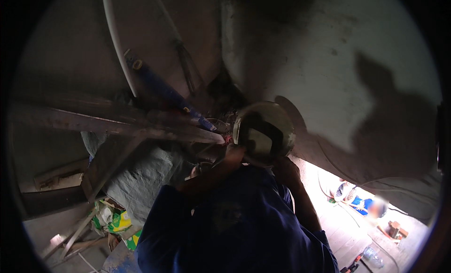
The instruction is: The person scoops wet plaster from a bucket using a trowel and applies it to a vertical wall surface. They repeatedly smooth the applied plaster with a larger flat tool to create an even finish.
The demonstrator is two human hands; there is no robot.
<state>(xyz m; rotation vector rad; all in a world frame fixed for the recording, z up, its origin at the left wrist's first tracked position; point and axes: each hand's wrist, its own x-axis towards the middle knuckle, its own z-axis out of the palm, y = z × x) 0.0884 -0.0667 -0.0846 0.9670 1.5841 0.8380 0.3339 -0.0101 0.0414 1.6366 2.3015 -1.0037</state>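
Observation:
Close to my chest I hold a round, pale bucket (283, 120), its opening facing up toward me. Its inside is partly in dark shadow, so I cannot make out what it contains. My left hand (236, 155) is closed at the near left part of its rim. On the near right side, my right hand (285, 170) grips the rim, with its fingers partly hidden in shadow. Just left of the bucket is the end of a long, pale beam (206, 135), near my left hand.
A blue spirit level (164, 89) leans beyond the beam, near a white pipe (114, 38). Grey sheeting (145, 186) and yellow-green bags (120, 221) lie left. A pale wall (319, 75) rises right. A clear bottle (373, 257) and cables lie on the bright floor.

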